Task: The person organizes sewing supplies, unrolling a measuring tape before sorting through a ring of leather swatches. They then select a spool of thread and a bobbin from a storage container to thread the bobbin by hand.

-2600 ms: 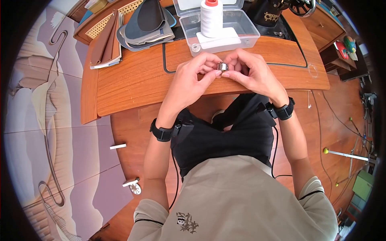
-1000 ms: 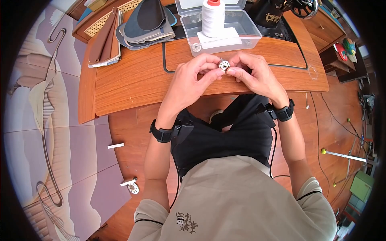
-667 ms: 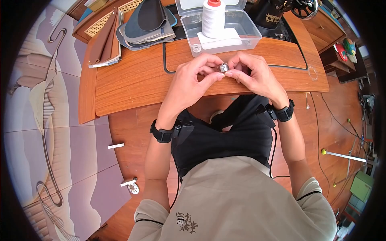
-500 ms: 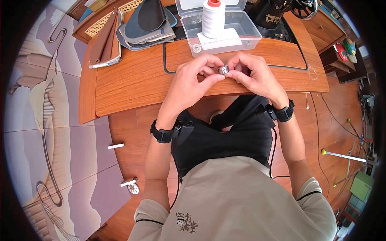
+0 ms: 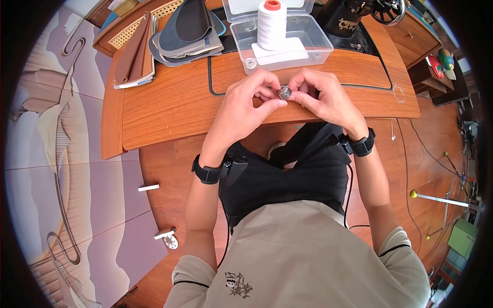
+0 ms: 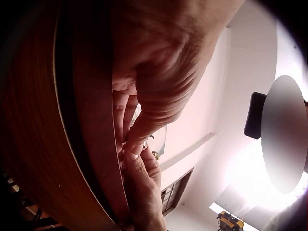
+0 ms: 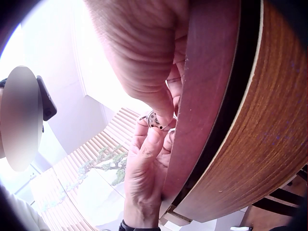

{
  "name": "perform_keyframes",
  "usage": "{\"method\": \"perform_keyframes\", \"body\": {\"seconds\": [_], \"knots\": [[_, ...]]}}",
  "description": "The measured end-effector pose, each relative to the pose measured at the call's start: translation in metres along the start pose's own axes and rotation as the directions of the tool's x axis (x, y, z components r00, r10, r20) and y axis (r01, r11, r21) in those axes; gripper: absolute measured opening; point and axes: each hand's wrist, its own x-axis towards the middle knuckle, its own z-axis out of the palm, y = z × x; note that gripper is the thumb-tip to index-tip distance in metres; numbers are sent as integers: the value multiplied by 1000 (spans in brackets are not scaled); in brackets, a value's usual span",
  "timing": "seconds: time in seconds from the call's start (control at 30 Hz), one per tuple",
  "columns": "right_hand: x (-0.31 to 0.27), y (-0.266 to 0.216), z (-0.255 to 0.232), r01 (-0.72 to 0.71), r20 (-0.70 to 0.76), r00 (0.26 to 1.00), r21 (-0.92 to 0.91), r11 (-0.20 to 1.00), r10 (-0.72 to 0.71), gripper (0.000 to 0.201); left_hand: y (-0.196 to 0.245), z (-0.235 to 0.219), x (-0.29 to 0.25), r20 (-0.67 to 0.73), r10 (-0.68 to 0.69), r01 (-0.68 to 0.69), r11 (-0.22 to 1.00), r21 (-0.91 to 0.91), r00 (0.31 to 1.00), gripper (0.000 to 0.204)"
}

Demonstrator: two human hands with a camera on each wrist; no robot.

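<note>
A small metal bobbin case point(image 5: 284, 92) is held over the front of the wooden table, between both hands. My left hand point(image 5: 245, 100) pinches it from the left, thumb below and forefinger above. From the right, the thumb and forefinger of my right hand point(image 5: 324, 93) grip its other side. In the right wrist view a bobbin point(image 7: 155, 120) with round holes in its face shows in the case, partly covered by a thumb. The left wrist view hides most of the case behind the fingers.
Behind the hands stands an open clear plastic box point(image 5: 292, 62) with a white thread cone point(image 5: 271, 31) and a bobbin point(image 5: 250, 63). Leather pieces point(image 5: 190, 49) lie at the back left of the table point(image 5: 174, 110). A black sewing machine point(image 5: 343, 23) stands at the back right.
The bobbin's holed face showed toward the head camera a second ago; the case has since been turned between the fingers. Both hands stay nearly in place, with the case slightly lower.
</note>
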Motion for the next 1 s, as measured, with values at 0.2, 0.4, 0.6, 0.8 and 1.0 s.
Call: {"method": "perform_keyframes", "body": {"seconds": [0.2,0.4,0.6,0.8,1.0], "knots": [[0,0,1,11,-16,1000,28,1000,-11,14,1,1,-1,-38,-14,13,1000,-16,999,24],[1,4,4,21,-31,999,84,996,-19,24,3,1,0,-26,-23,24,1000,19,999,23],[1,2,3,24,-26,999,58,998,-23,26,1,1,0,-28,-7,8,1000,27,1000,24],[1,2,2,35,-19,999,46,998,-34,27,2,2,0,-21,-29,30,1000,8,999,25],[1,2,3,37,-14,999,52,998,-36,28,2,2,0,-24,-28,29,999,28,999,25]]}}
